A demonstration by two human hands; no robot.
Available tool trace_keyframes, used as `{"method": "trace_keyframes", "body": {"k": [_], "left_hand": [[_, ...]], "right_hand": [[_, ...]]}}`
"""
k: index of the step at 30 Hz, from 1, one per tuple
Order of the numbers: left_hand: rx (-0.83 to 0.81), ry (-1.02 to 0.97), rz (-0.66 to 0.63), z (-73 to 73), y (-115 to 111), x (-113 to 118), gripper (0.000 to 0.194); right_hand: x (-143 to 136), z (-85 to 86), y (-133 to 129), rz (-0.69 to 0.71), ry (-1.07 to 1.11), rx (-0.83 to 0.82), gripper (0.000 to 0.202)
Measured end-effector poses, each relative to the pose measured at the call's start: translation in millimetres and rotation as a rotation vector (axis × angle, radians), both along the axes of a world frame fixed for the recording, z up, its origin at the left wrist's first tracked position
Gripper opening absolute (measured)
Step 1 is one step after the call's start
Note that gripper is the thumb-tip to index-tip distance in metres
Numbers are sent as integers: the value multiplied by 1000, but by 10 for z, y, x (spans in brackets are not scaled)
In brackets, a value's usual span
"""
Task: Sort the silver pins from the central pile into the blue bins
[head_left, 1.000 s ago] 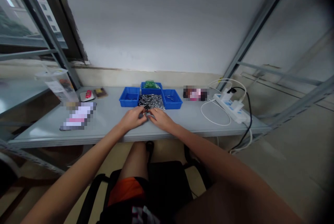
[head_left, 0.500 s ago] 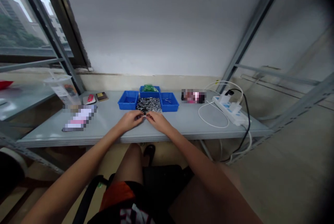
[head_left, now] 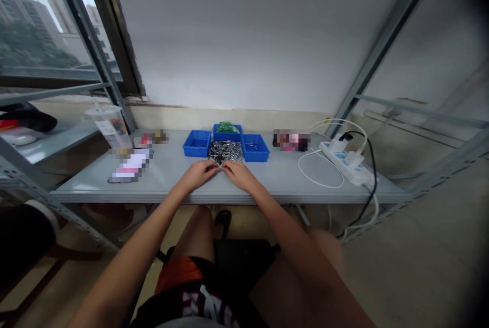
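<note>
Two bare hands meet at the near edge of a pile of metal pieces [head_left: 228,149] on a grey table [head_left: 290,180]. Left hand [head_left: 198,173] and right hand [head_left: 239,174] are both narrow, the fingers bent and pinched toward the thumbs, the tips nearly touching. A small light piece [head_left: 220,166] shows between these fingertips, just nearer than the pile. Its long axis seems to run left to right, from one hand toward the other; fingers cover most of it, so which way its ends point cannot be told.

Within the pile the slim shiny pieces cross at many angles, sharing no single direction. Three blue trays frame it: the left tray [head_left: 196,153] and the right tray [head_left: 255,156] at its sides, the far tray [head_left: 227,136] behind. Several thin pins [head_left: 251,145] lie in the right tray, their long axes mostly left to right. Green packaging [head_left: 226,127] fills the far tray.

Toward the left side of the table lie a phone [head_left: 132,166], its screen blurred, and, farther back, an upright clear cup [head_left: 110,128]. On the right rests a white power strip [head_left: 346,165], a white cable [head_left: 321,185] looping beside it.
</note>
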State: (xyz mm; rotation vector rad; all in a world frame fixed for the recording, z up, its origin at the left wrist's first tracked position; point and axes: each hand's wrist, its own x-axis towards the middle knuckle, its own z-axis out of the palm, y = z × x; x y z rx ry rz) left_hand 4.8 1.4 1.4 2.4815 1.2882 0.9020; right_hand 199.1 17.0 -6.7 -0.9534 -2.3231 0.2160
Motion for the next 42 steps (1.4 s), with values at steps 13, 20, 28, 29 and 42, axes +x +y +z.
{"method": "trace_keyframes", "body": {"k": [13, 20, 28, 29, 42], "left_hand": [[-94, -132, -2, 13, -36, -11, 20], [-98, -121, 26, -22, 19, -35, 20], [70, -40, 88, -25, 52, -43, 21], [74, -47, 76, -16, 43, -37, 21], [-32, -325, -50, -17, 3, -20, 18]], "right_hand": [[13, -9, 17, -22, 32, -33, 13], [18, -8, 11, -46, 67, -58, 14], [31, 15, -1, -3, 38, -57, 11], [33, 13, 1, 1, 32, -54, 12], [24, 20, -26, 46, 2, -57, 16]]}}
